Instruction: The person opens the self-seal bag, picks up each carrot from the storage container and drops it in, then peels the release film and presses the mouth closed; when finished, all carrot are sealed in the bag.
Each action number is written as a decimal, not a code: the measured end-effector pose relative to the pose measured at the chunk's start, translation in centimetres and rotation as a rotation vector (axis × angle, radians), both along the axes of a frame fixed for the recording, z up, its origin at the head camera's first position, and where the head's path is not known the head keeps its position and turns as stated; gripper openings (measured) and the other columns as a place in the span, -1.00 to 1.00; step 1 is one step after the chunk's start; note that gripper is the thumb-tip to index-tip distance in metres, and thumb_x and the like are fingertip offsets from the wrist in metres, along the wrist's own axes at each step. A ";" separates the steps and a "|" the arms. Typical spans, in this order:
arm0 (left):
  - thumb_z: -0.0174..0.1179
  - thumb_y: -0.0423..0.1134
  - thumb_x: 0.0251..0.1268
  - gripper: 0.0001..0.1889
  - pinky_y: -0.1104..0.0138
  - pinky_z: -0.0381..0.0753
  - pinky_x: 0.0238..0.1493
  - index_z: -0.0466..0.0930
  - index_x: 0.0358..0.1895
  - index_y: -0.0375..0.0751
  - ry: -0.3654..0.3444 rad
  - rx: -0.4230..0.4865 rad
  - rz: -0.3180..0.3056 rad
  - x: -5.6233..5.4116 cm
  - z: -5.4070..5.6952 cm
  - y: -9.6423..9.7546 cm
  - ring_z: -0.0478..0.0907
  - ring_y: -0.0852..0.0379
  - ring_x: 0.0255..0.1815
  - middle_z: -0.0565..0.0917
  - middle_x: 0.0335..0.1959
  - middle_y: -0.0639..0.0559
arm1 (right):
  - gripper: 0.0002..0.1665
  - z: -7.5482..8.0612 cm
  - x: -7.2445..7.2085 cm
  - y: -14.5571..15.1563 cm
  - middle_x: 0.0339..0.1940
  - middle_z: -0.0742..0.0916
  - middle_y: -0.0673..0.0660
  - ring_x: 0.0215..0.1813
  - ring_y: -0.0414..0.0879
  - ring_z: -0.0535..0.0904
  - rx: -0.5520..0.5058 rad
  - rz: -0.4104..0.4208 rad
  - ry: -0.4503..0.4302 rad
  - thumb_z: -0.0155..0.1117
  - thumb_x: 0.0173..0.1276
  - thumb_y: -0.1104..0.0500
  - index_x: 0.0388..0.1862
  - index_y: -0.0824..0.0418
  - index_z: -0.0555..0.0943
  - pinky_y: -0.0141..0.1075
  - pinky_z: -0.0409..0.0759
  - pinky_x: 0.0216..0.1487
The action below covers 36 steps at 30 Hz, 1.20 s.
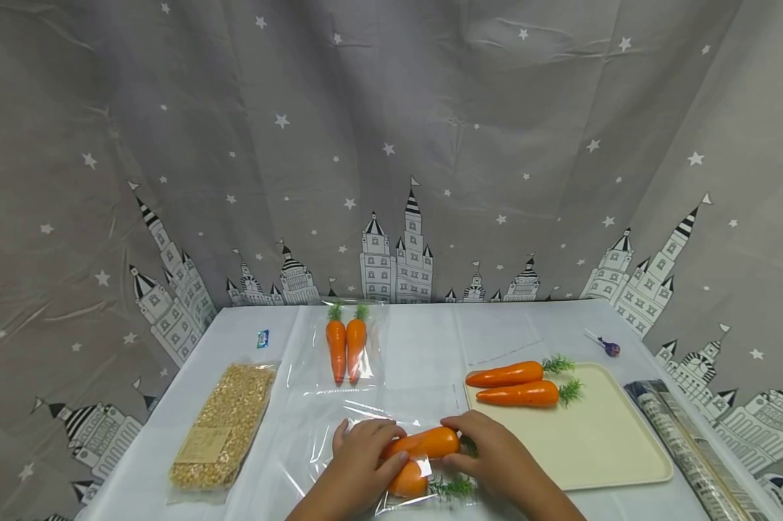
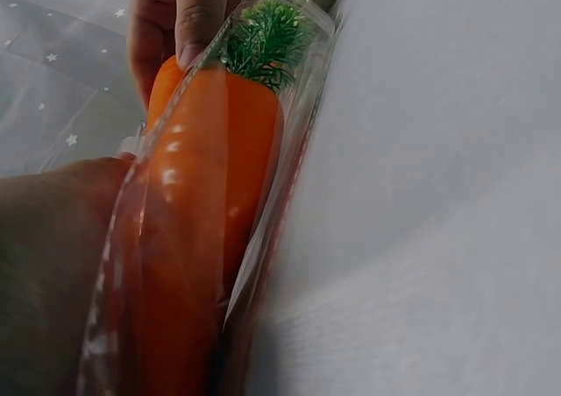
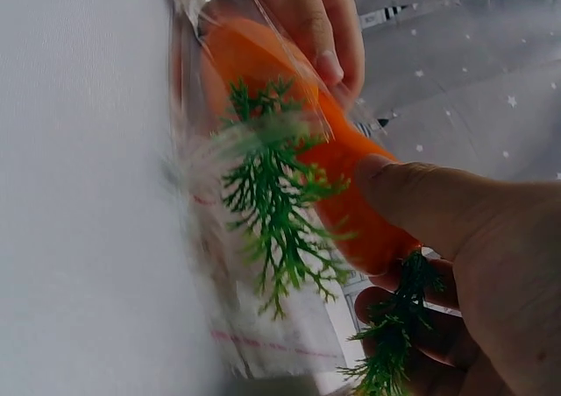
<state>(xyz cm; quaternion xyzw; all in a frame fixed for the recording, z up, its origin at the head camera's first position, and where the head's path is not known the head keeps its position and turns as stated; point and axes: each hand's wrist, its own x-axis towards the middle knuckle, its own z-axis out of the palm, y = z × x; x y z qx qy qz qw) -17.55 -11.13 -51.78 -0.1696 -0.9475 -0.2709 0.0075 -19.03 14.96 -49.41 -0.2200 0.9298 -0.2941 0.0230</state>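
Note:
A clear plastic bag (image 1: 326, 441) lies at the table's near middle, with one toy carrot (image 1: 409, 481) inside and its green top at the opening. My left hand (image 1: 359, 463) holds the bag at its opening, fingers over the tip of a second carrot (image 1: 433, 441). That second carrot lies slanted along the first, its tip at the bag's mouth. With thumb and fingers, my right hand (image 1: 489, 456) grips its thick end; the leafy top (image 3: 399, 326) hangs by the palm in the right wrist view.
Two bagged carrots (image 1: 346, 347) lie behind the hands. Two loose carrots (image 1: 518, 394) rest on a cream tray (image 1: 600, 434) at right. A grain pack (image 1: 225, 420) and small blue packet (image 1: 263, 339) lie left; a lollipop (image 1: 609, 348) and a patterned roll (image 1: 691, 449) are far right.

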 end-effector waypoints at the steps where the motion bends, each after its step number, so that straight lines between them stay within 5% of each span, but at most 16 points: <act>1: 0.21 0.21 0.47 -0.69 -0.50 0.03 0.41 0.66 0.09 0.21 0.001 0.001 -0.002 0.0 0.0 0.0 0.51 -0.06 0.31 0.67 0.20 0.13 | -0.27 0.0 0.0 -0.1 0.10 0.74 -0.18 0.13 -0.21 0.66 0.001 -0.002 -0.003 0.43 0.30 -0.38 0.28 0.02 0.68 0.03 0.65 0.28; 20: 0.20 0.19 0.49 -0.68 -0.49 0.06 0.39 0.65 0.12 0.19 0.040 0.011 -0.022 0.0 -0.2 -0.1 0.54 0.01 0.28 0.69 0.14 0.20 | -0.38 -0.4 0.3 -1.6 0.00 0.73 -0.19 -0.02 -0.35 0.60 0.014 0.007 0.041 0.52 0.29 -0.22 0.24 0.02 0.70 -0.14 0.70 0.15; 36: 0.16 0.26 0.49 -0.63 -0.51 0.01 0.40 0.65 0.13 0.19 0.000 0.010 -0.014 -0.3 -0.4 0.0 0.54 -0.01 0.27 0.69 0.13 0.22 | -0.35 -0.6 0.3 -2.8 0.12 0.75 -0.10 0.09 -0.19 0.66 0.022 -0.040 -0.058 0.53 0.27 -0.25 0.24 0.00 0.67 0.01 0.67 0.26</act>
